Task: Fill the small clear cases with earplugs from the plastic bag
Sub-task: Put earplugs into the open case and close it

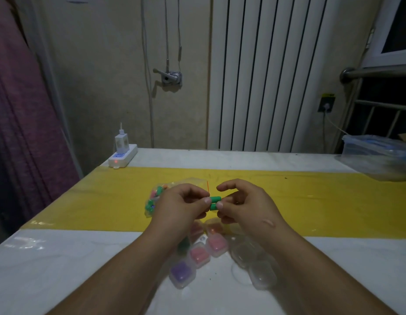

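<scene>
A white table (61, 258) fills the lower half of the frame, with a yellow strip (322, 201) running across its middle. Behind it, upper right of centre, stands a white radiator (265, 76); a purple curtain (20, 110) hangs along the left edge. A clear plastic box (379, 155) sits at the table's right edge and a white power strip (123, 158) at its far left corner.

In the centre, the left hand (177, 205) and right hand (245, 205) meet above the yellow strip, each with fingers curled and thumb tip pinching one end of two green earplugs (215, 202) held side by side between them. The plastic bag (152, 201) of coloured earplugs lies just left of the left hand, partly hidden by it.

Below the hands, lower centre, lie the small clear cases: filled cases (198, 255) with pink and purple contents on the left, empty cases (263, 273) on the right.
</scene>
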